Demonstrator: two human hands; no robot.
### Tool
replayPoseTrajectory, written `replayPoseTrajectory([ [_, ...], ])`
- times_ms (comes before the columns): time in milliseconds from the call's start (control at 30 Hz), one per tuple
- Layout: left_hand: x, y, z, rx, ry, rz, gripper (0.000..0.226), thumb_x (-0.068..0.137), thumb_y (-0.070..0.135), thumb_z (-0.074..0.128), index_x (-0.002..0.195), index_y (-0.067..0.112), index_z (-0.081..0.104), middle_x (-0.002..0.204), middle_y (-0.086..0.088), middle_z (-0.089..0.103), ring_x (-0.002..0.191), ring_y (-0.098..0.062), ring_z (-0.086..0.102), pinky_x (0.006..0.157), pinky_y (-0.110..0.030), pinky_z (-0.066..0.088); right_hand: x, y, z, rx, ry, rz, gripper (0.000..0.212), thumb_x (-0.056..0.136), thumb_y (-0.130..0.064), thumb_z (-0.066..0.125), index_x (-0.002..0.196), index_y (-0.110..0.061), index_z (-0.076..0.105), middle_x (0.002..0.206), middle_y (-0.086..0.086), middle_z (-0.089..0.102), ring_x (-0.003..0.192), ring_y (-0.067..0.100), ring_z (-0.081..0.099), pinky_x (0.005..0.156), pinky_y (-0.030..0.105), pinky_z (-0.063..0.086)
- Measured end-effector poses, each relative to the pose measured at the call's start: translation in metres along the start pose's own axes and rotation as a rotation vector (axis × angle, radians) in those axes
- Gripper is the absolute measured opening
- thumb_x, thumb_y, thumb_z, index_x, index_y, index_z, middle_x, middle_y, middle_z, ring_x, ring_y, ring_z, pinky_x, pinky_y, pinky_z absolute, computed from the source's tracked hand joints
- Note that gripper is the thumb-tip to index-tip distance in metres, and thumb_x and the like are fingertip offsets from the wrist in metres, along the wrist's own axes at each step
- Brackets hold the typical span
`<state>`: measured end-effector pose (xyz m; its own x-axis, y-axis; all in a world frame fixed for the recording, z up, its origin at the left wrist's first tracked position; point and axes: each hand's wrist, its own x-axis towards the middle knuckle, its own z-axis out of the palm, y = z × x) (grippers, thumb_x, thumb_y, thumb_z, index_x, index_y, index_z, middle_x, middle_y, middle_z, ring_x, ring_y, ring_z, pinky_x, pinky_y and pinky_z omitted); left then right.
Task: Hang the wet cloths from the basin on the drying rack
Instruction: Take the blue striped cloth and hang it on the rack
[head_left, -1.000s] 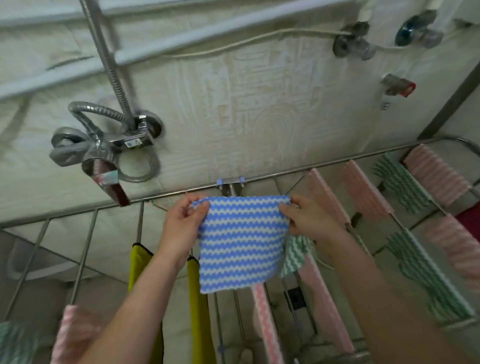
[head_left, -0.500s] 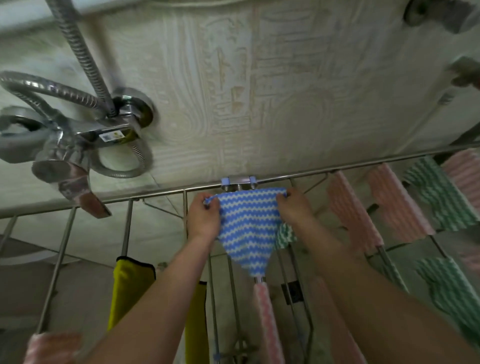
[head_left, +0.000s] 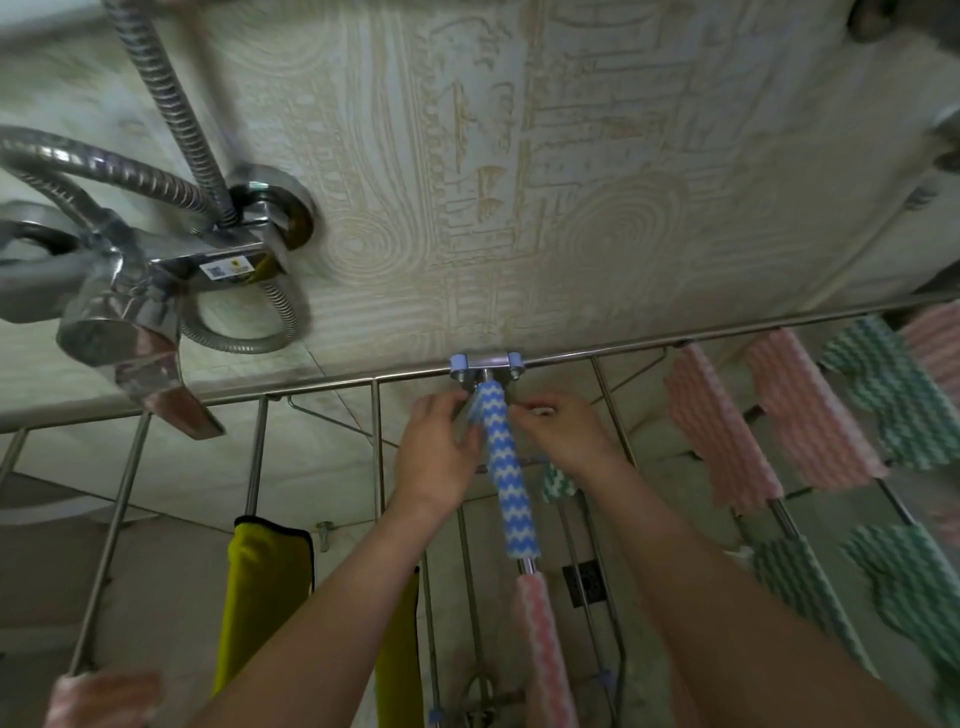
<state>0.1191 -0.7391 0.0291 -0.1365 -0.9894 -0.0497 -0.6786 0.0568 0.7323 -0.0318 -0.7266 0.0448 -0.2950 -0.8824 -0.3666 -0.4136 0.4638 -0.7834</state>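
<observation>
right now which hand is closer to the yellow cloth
Left. The left hand is at the blue-and-white cloth on the centre rail, above and just right of the yellow cloth. The right hand is on that rail's far side, farther away.

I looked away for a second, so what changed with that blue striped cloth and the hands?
The blue and white cloth, held up flat by its top corners a second ago, now lies folded over a rack bar. The left hand and right hand have moved in close, their fingers pressing its far end from either side. The yellow cloth and pink cloths hang as before.
</observation>
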Motion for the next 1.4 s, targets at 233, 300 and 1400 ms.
replayPoseTrajectory([
  [233,-0.021,0.009,0.005,-0.034,-0.238,0.178,0.069,0.089,0.02,0.063,0.147,0.014,0.027,0.156,-0.001,0.022,0.136,0.003,0.01,0.108,-0.004,0.007,-0.003,-0.001,0.011,0.046,0.003,-0.029,0.026,0.087,-0.02,0.064,0.111,-0.011,0.071,0.109,0.003,0.072,0.09,0.007,0.062,0.079,0.019,0.044],
  [300,-0.017,0.011,0.004,-0.029,-0.237,0.168,0.069,0.089,0.018,0.062,0.147,0.014,0.025,0.156,-0.002,0.021,0.141,-0.004,0.015,0.101,0.004,0.003,-0.003,-0.003,0.013,0.034,0.026,-0.042,0.028,0.09,-0.021,0.061,0.114,-0.011,0.069,0.112,0.004,0.071,0.092,0.007,0.061,0.08,0.018,0.042],
  [1400,-0.097,0.107,-0.051,-0.931,-0.246,-0.003,0.012,0.095,0.012,0.048,0.092,0.005,0.058,0.074,-0.002,0.068,0.07,-0.014,0.064,0.066,-0.027,0.055,-0.138,-0.017,-0.082,0.736,-0.182,0.043,0.034,0.079,-0.031,0.069,0.106,-0.009,0.07,0.095,0.009,0.072,0.081,0.022,0.07,0.065,0.028,0.058],
])
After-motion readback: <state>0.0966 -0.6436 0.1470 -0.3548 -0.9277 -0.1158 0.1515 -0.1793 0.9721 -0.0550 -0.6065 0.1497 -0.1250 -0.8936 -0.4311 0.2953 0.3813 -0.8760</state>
